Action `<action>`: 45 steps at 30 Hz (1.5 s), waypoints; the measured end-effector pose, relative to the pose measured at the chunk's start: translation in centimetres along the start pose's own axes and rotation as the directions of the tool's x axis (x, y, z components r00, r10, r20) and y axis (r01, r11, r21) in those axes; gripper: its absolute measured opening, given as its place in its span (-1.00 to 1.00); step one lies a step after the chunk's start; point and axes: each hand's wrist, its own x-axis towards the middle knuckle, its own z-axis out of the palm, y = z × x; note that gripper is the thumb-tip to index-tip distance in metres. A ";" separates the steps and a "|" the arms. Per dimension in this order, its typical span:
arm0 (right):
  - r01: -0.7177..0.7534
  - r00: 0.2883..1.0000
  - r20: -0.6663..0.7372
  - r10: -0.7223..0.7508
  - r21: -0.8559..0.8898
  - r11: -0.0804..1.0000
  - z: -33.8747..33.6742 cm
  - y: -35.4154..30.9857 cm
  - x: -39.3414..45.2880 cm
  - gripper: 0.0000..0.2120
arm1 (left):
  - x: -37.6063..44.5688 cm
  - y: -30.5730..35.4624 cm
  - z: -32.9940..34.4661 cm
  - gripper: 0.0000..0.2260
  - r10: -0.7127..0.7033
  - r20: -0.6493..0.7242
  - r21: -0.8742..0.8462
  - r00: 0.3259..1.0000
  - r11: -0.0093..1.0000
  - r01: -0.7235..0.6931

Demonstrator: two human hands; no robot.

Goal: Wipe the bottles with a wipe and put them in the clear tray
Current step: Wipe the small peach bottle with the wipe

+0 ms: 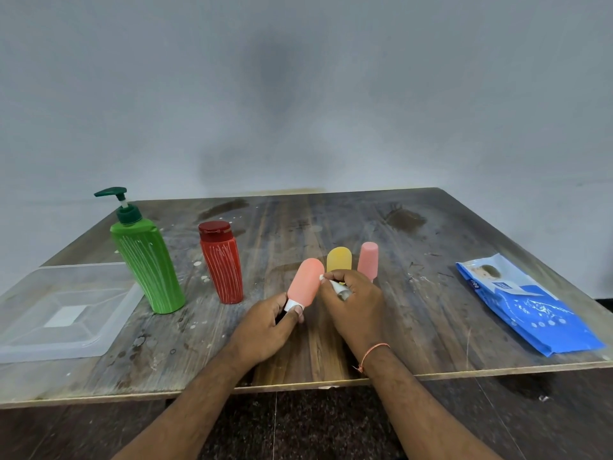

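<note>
At frame centre, low over the table [431, 293], the salmon-orange bottle [306, 282] is held tilted, rounded end pointing up and away, white collar at its lower end. Left hand [265, 327] is closed around that lower end, thumb and fingers pinching the collar. Right hand [353, 300] is closed on a small white wipe [338, 288], bunched in the fingers, its tip touching the bottle's right side near the upper half. An orange thread band [373, 351] sits on the right wrist. Just behind the right hand: a yellow bottle [339, 258] and a pink bottle [368, 260], both upright, side by side, lower parts hidden by the hand. Left of centre: red bottle [221, 262] with dark red cap, upright, white streaks down its body. Further left: green pump bottle [147, 257], dark green pump head, also streaked white, standing just beside the tray's right edge; cannot tell if they touch. Clear tray [109, 323] lies at the left edge of the frame on the table, no bottles in it, a white square visible through its base. Far right of the frame: blue wipes pack [530, 307] lying flat, well apart from the hands. Table surface is worn wood grain with pale spots and dark stains. Grey wall [298, 94] fills the upper half.
</note>
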 end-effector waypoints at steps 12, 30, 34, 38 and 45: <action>-0.036 0.999 -0.010 0.037 0.042 0.998 0.0 0.1 0.3 -0.92 | 0.0 0.0 0.0 -0.86 -0.010 -0.005 0.008 1.000 1.000 0.010; -0.309 0.912 0.375 0.163 0.370 0.876 -1.5 0.0 -1.1 -0.84 | 0.2 0.0 0.5 -0.65 -0.037 -0.097 0.060 0.995 0.997 0.043; -0.371 0.899 0.385 0.207 0.419 0.829 -2.1 -0.1 -1.2 -0.74 | 0.2 -0.3 0.6 -0.69 -0.024 -0.130 0.082 0.991 0.996 0.035; -0.374 0.901 0.371 0.225 0.399 0.837 -2.1 -0.3 -1.3 -0.75 | 0.1 -0.2 0.2 -0.71 -0.012 -0.172 0.000 0.985 1.000 0.012; -0.354 0.908 0.352 0.228 0.351 0.867 -1.9 -0.3 -1.5 -0.82 | -0.4 0.4 -0.4 -0.64 -0.070 -0.314 -0.389 0.947 0.919 -0.061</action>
